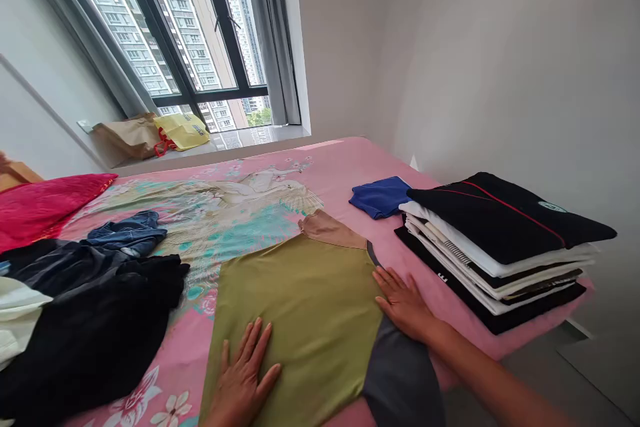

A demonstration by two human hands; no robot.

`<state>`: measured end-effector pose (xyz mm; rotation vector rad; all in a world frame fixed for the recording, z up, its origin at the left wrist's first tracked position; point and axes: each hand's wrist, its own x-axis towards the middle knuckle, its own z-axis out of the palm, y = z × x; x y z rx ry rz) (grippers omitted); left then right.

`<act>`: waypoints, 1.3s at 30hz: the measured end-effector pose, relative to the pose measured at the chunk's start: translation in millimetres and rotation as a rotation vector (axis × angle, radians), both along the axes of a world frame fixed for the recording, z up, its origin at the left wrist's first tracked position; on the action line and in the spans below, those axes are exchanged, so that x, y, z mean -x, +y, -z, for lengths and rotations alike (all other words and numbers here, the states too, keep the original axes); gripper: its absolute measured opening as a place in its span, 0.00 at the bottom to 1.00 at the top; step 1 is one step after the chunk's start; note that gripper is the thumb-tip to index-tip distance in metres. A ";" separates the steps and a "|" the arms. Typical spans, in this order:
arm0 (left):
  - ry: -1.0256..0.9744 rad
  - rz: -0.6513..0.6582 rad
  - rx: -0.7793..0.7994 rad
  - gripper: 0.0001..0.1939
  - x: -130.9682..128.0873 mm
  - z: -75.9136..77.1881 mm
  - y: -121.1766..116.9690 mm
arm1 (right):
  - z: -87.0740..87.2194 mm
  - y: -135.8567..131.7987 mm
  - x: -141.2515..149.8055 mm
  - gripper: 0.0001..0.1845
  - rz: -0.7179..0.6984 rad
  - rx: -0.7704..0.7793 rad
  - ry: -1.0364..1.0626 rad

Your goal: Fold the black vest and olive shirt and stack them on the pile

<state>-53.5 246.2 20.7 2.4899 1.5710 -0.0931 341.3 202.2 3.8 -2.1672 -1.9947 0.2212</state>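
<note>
An olive-green shirt (305, 320) with a brownish-pink part (333, 230) at its far end and a dark grey sleeve (403, 373) on the right lies spread on the bed. My left hand (243, 373) rests flat on the shirt's near left area, fingers spread. Over on the right edge, my right hand (403, 303) lies palm down where the green cloth meets the grey sleeve, its fingers stretched out. Neither hand grips the cloth. The shirt's nearest part runs out of the frame.
A tall stack of folded clothes (500, 267) stands at the bed's right edge, beside a folded blue garment (380, 197). Loose dark clothes (95, 327) lie on the left, near a red pillow (50, 203). Bags (183, 131) sit on the windowsill behind the pink patterned bedsheet (345, 167).
</note>
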 end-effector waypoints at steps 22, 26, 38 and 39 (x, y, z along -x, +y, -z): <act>-0.219 -0.823 0.066 0.23 55.3 -40.0 -131.4 | 43.4 -157.2 21.4 0.20 0.368 -0.268 0.740; -0.283 -0.884 0.078 0.23 65.2 -35.8 -141.1 | 42.6 -163.8 33.1 0.23 0.505 -0.239 1.016; -0.927 -0.973 0.101 0.11 60.7 -9.1 -138.1 | 24.0 -162.6 50.2 0.27 0.517 -0.239 0.957; -0.971 -0.965 0.097 0.14 60.6 -6.5 -139.5 | 27.2 -162.4 51.4 0.31 0.522 -0.249 0.943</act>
